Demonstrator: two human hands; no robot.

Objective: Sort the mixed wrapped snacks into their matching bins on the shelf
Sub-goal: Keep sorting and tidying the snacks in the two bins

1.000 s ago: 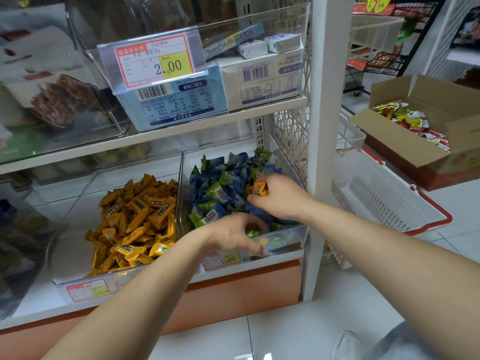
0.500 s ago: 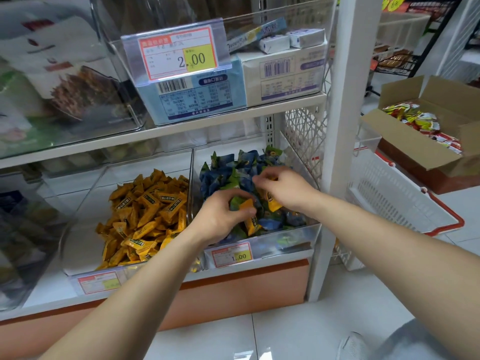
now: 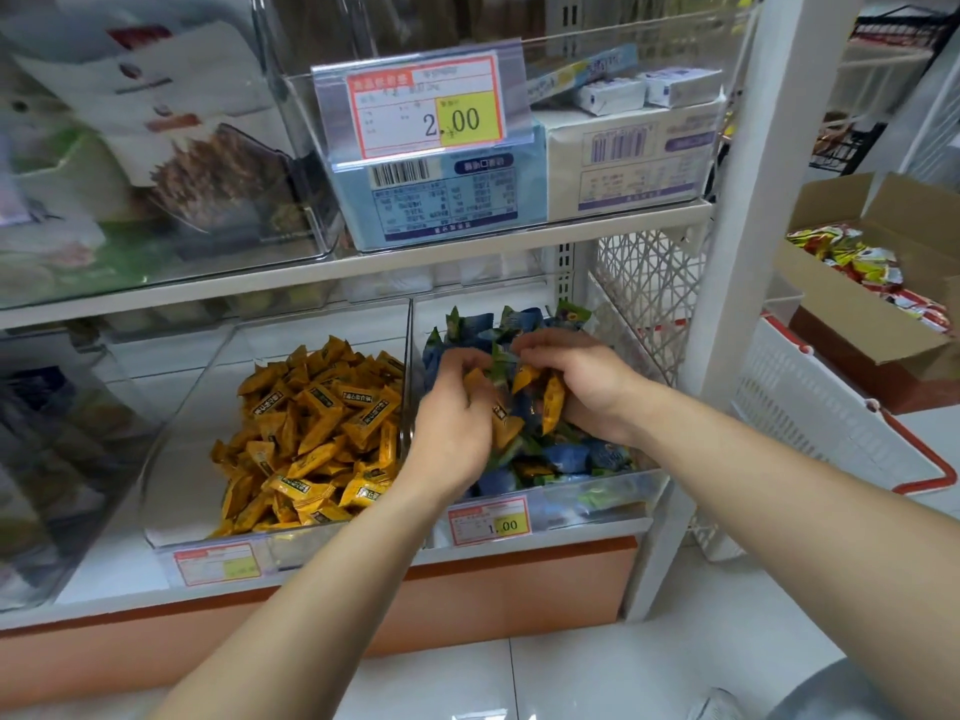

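Orange snacks point(image 3: 552, 402): L grip point(image 3: 457, 433), R grip point(image 3: 592, 387)

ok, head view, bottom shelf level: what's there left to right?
Clear bin with blurred dark contents → orange snacks → blue snacks → white shelf post → white basket with red handle → cardboard box of snack packs.

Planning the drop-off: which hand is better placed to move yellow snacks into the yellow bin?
Probably left. The left hand grips yellow snacks beside the divider next to the yellow bin; the right hand, also holding some, is farther away.
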